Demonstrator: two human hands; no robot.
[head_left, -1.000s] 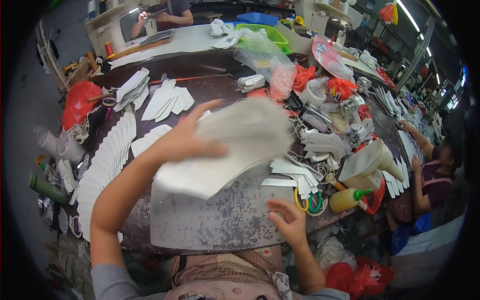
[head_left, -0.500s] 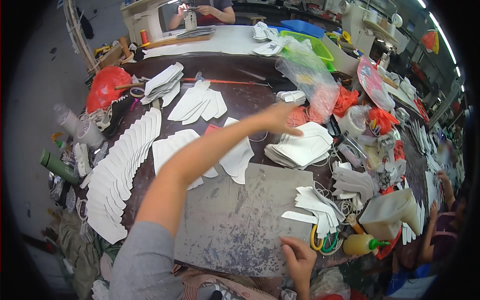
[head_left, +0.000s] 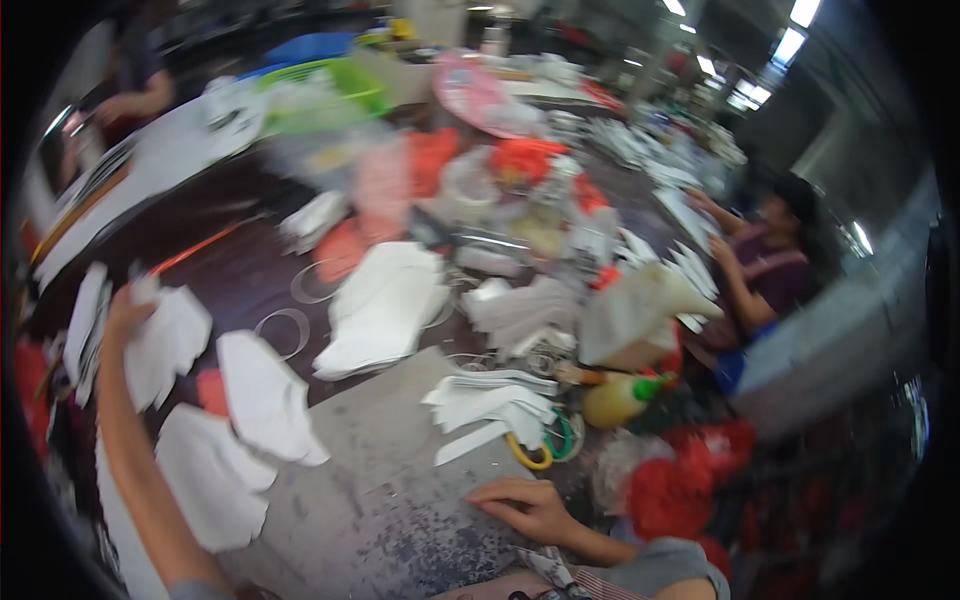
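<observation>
Holding left hand (head_left: 127,310) at white cut panels (head_left: 172,346), presumably fanned for separating, grip indeterminable; resting unclenched right hand (head_left: 524,510) apart, over grey board (head_left: 370,440).

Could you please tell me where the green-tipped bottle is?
In the head view, the green-tipped bottle is right of centre, just below the whitish container.

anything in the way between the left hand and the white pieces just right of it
Nothing visible stands in the way: the left hand is at the upper left edge of the white pieces. Blur hides whether it touches them.
</observation>
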